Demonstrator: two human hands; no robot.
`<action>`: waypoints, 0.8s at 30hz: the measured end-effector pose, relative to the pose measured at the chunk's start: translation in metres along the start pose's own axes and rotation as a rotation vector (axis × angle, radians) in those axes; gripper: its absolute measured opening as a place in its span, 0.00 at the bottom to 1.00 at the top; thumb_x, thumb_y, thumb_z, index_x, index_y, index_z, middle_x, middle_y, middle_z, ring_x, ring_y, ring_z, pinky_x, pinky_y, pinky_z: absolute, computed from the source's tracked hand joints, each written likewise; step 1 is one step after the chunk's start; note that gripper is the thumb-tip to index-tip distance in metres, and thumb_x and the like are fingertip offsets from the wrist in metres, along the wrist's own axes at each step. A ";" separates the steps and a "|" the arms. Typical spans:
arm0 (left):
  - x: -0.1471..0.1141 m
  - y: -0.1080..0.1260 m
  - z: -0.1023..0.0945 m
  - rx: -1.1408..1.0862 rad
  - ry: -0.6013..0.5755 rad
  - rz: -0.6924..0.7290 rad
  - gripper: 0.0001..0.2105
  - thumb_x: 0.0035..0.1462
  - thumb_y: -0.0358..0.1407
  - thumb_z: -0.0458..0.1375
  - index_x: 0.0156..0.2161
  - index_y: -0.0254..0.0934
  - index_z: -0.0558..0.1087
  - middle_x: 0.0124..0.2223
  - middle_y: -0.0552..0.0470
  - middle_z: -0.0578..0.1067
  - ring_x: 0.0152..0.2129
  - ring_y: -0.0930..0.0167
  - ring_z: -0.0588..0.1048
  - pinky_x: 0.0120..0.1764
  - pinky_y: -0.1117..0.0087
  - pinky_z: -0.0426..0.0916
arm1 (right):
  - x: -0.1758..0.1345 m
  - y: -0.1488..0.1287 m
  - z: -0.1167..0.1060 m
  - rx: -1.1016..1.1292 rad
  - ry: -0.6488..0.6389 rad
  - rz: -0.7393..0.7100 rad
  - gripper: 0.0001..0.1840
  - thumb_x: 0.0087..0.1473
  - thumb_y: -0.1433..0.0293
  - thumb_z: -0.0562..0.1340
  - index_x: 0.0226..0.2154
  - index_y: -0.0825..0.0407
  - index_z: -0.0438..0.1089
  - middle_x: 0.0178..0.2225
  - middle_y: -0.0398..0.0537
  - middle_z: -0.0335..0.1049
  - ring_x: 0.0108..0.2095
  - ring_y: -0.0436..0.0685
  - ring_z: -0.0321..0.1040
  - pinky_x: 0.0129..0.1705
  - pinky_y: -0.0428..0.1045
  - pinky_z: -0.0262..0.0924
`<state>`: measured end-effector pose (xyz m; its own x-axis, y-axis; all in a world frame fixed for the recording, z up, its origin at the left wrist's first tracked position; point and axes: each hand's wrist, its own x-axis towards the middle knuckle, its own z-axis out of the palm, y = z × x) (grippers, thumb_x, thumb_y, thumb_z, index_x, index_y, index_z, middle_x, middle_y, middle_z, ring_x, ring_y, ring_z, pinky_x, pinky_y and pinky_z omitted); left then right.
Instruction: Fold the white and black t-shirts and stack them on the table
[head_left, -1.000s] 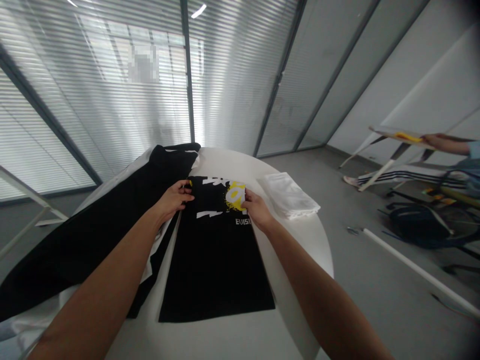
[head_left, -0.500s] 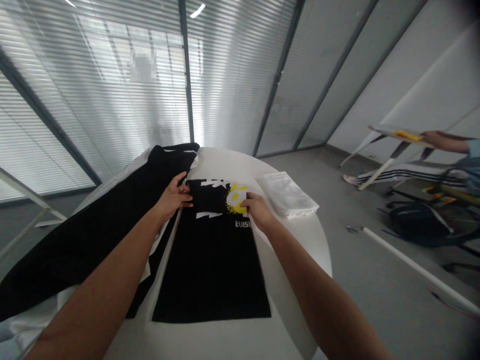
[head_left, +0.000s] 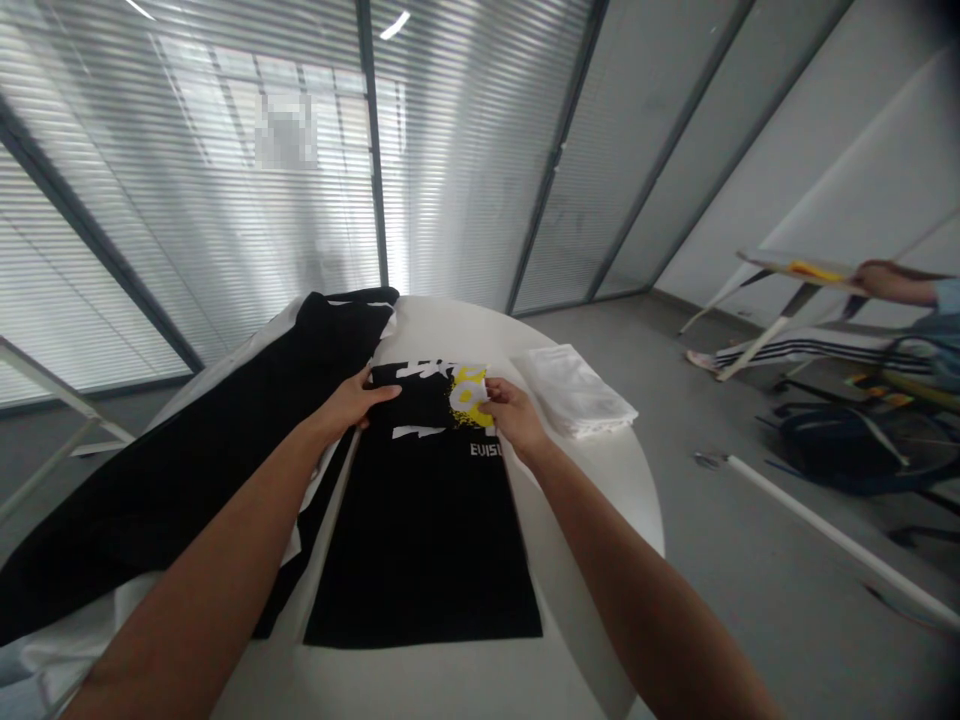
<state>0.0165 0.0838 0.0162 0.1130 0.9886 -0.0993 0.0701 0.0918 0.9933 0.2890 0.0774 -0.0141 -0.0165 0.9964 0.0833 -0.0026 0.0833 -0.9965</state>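
Observation:
A black T-shirt (head_left: 424, 540) with a white and yellow print lies on the round white table (head_left: 450, 325), folded into a long strip. Its far end is doubled over toward me, with the print on top. My left hand (head_left: 351, 402) grips the left edge of that flap, thumb on top and fingers beneath, partly hidden. At the opposite edge, beside the yellow patch, my right hand (head_left: 517, 415) pinches the cloth between thumb and fingers. Both hands are closed on the shirt.
More black and white garments (head_left: 225, 440) are heaped along the table's left side. A folded white stack of cloth (head_left: 577, 390) rests at the right. Beyond the table, a white pole (head_left: 825, 530) stands out against the floor, and another person's hand (head_left: 896, 282) is at a separate table.
My left hand has shifted from spread fingers on the flap's corner to a thumb-over grip on its edge. My right fingers have adjusted their pinch, and the flap has lifted slightly.

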 end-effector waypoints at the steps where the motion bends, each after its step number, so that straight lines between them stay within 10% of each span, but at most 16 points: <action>1: 0.001 -0.002 0.000 0.040 0.005 0.005 0.26 0.42 0.38 0.68 0.49 0.38 0.72 0.34 0.50 0.74 0.20 0.75 0.69 0.16 0.79 0.56 | -0.001 -0.001 0.000 0.021 -0.007 0.005 0.20 0.34 0.71 0.60 0.36 0.50 0.69 0.35 0.44 0.74 0.36 0.56 0.71 0.40 0.52 0.65; 14: 0.007 -0.008 -0.002 -0.080 0.014 0.008 0.49 0.41 0.27 0.68 0.67 0.51 0.51 0.53 0.46 0.73 0.30 0.73 0.74 0.18 0.80 0.60 | -0.010 -0.015 0.001 0.177 0.019 0.131 0.19 0.33 0.73 0.64 0.35 0.49 0.68 0.40 0.42 0.72 0.36 0.56 0.72 0.34 0.51 0.71; 24: 0.011 -0.006 0.001 -0.291 0.047 0.236 0.55 0.36 0.21 0.66 0.68 0.48 0.47 0.40 0.53 0.78 0.32 0.71 0.77 0.36 0.66 0.76 | 0.000 0.001 0.001 0.274 0.012 -0.141 0.17 0.34 0.74 0.68 0.33 0.50 0.69 0.36 0.42 0.75 0.39 0.55 0.72 0.46 0.53 0.66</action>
<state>0.0179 0.0936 0.0092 0.0464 0.9903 0.1307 -0.2377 -0.1162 0.9644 0.2879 0.0772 -0.0147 0.0149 0.9756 0.2190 -0.2731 0.2147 -0.9377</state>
